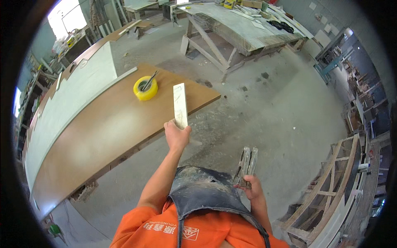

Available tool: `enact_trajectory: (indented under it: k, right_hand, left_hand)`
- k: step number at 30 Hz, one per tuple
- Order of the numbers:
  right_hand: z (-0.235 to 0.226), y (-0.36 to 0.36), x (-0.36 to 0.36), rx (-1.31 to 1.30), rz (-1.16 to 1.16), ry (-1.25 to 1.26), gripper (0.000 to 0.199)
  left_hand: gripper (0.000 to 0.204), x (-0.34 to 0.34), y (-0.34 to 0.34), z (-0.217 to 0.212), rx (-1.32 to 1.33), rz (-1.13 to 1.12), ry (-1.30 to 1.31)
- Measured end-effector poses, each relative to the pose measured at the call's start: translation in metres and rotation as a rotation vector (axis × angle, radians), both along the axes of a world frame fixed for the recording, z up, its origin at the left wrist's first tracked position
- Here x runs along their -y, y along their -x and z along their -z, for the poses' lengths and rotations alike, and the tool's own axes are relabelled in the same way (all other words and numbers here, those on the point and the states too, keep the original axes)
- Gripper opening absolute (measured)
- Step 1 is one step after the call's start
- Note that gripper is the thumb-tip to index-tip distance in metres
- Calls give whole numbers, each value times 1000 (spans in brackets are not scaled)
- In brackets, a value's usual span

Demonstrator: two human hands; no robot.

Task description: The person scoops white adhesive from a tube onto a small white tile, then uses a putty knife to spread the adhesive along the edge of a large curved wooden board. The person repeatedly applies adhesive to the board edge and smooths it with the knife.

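My left hand (178,135) is closed round the lower end of a short, flat white board strip (180,101). The strip points away from me, above the near edge of the brown tabletop (99,111). Low on the right, my right hand (253,189) grips a worn metal hand tool (247,162) with long grey bars side by side; its exact kind does not show. On the brown top lies a roll of yellow tape (140,95), and a small metal tool (149,81), perhaps scissors or pliers, rests in its hole.
A long white panel (82,89) lies along the far left of the brown top. Beyond the dusty concrete floor (273,111) stands a wooden worktable (231,29) loaded with boards and tools. Wooden frames (331,190) lean at the right.
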State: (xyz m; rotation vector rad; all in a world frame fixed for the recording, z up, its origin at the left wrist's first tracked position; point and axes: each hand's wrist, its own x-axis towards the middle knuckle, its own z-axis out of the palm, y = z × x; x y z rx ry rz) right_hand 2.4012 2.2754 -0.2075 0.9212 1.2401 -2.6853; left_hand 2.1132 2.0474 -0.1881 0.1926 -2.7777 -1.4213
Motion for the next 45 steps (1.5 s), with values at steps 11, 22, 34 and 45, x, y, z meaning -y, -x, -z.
enact_trajectory:
  k: [11,22,34,45]
  right_hand:
    - [18,240,-158,81,-503,-507,79]
    - [-63,424,-191,-236,-1115,-1144,84]
    - [-111,479,-5,-940,-1402,-1493,72]
    - [-42,499,144,-1172,-1480,-1847,63]
  left_hand:
    - [65,-99,97,41,-117,-244,251]
    - [63,-126,100,30,-33,-475,362]
    - [52,-110,85,53,-198,-364,267]
    - [49,-69,-15,91,322,-608,-904]
